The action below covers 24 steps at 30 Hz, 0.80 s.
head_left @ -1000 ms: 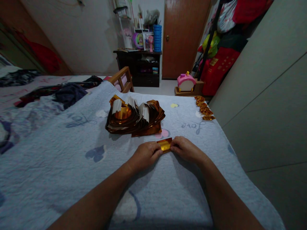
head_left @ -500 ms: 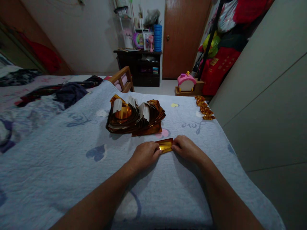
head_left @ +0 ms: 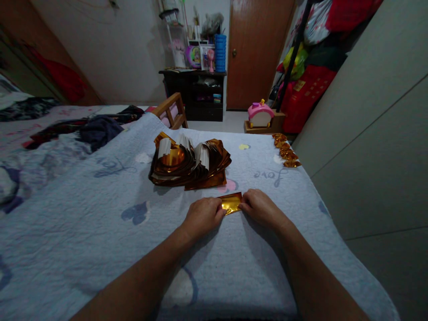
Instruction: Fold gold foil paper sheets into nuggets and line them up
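Observation:
A small folded piece of shiny gold foil paper [head_left: 231, 203] is stretched between my two hands, just above or on the blue bedspread. My left hand [head_left: 204, 215] pinches its left end, fingers closed. On the right end, my right hand [head_left: 257, 205] has thumb and fingertips closed. Beyond my hands lies a thick, curled pile of gold foil paper sheets [head_left: 200, 178], some showing white backs. At the far right edge of the bedspread sits a row of several folded gold foil pieces [head_left: 286, 154].
The pale blue bedspread [head_left: 100, 240] with hearts and lettering lies under everything. Crumpled clothes [head_left: 100, 131] are at the left. A wooden chair [head_left: 172, 109] stands past the far edge, near a pink toy [head_left: 261, 115]. A pale cabinet [head_left: 374, 147] rises along the right.
Both hands stay in nearly the same place, still gripping the gold foil paper. Its visible face looks slightly wider and brighter now. The pile and the row have not moved.

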Motion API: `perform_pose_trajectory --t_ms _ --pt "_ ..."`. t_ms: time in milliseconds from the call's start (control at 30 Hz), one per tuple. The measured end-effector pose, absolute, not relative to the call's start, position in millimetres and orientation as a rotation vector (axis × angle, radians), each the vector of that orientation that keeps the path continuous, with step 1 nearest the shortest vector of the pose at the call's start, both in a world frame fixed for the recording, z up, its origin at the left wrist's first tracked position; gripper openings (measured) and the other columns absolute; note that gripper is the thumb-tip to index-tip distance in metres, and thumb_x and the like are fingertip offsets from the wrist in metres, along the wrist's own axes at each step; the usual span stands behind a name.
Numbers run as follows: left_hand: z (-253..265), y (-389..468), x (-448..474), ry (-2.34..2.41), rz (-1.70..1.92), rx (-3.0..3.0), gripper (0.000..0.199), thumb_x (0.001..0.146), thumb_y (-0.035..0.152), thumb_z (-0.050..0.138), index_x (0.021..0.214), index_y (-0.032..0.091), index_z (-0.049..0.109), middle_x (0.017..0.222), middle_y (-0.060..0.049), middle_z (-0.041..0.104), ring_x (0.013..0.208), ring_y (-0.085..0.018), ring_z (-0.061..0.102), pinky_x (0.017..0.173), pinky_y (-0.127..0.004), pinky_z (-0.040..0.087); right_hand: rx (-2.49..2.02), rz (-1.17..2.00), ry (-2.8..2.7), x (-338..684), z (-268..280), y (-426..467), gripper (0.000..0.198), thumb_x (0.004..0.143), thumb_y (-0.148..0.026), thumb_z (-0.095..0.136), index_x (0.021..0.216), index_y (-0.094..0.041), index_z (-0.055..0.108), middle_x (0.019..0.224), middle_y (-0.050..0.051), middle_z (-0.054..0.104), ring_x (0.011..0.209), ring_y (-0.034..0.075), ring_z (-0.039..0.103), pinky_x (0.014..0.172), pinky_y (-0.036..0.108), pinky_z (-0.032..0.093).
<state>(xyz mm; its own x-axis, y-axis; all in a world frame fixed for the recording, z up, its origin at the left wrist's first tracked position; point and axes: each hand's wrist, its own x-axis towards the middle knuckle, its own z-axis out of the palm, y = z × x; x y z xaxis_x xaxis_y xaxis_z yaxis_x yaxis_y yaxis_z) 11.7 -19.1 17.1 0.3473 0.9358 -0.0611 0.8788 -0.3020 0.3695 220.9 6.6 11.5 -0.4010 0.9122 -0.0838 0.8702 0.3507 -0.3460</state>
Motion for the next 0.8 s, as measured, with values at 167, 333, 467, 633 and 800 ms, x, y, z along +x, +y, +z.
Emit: perform_pose_trajectory --t_ms 167,333,467,633,800 --pt "16.1 -18.9 11.1 1.564 0.251 2.309 0.024 0.093 0.03 0.054 0.081 0.019 0.07 0.081 -0.008 0.073 0.071 -0.02 0.064 0.062 -0.028 0.041 -1.67 0.514 -2.471 219.6 13.8 5.2 0.013 0.089 -0.022 0.063 0.079 -0.016 0.071 0.084 0.012 0.07 0.077 0.021 0.059 0.069 0.032 0.038" --pt "18.2 -19.9 12.5 1.573 0.2 2.305 0.029 0.097 0.029 0.047 0.085 0.018 0.071 0.087 -0.009 0.074 0.077 -0.022 0.066 0.067 -0.03 0.043 -1.706 0.543 -2.436 218.1 16.3 4.5 0.012 0.087 -0.022 0.064 0.079 -0.017 0.071 0.083 0.011 0.07 0.076 0.02 0.058 0.067 0.032 0.037" --pt "18.5 -20.4 13.0 1.557 0.183 2.322 0.028 0.096 0.027 0.047 0.084 0.018 0.071 0.088 -0.01 0.074 0.078 -0.022 0.066 0.067 -0.03 0.044 -1.709 0.522 -2.438 218.0 15.5 4.4 0.013 0.088 -0.023 0.065 0.078 -0.017 0.071 0.085 0.012 0.071 0.077 0.021 0.059 0.067 0.031 0.037" --pt "15.9 -21.7 11.9 1.547 0.2 2.377 0.024 0.095 0.028 0.05 0.084 0.018 0.069 0.086 -0.009 0.073 0.075 -0.022 0.065 0.066 -0.031 0.044 -1.703 0.524 -2.442 217.6 16.0 4.9 0.015 0.088 -0.022 0.063 0.077 -0.017 0.071 0.084 0.011 0.071 0.076 0.021 0.059 0.067 0.032 0.037" --pt "16.3 -23.9 12.9 1.565 0.153 2.379 0.022 0.096 0.029 0.049 0.088 0.018 0.066 0.091 -0.01 0.073 0.081 -0.026 0.067 0.069 -0.033 0.046 -1.735 0.543 -2.438 216.6 18.1 4.9 0.016 0.088 -0.021 0.062 0.077 -0.017 0.072 0.081 0.012 0.071 0.075 0.022 0.06 0.066 0.032 0.037"
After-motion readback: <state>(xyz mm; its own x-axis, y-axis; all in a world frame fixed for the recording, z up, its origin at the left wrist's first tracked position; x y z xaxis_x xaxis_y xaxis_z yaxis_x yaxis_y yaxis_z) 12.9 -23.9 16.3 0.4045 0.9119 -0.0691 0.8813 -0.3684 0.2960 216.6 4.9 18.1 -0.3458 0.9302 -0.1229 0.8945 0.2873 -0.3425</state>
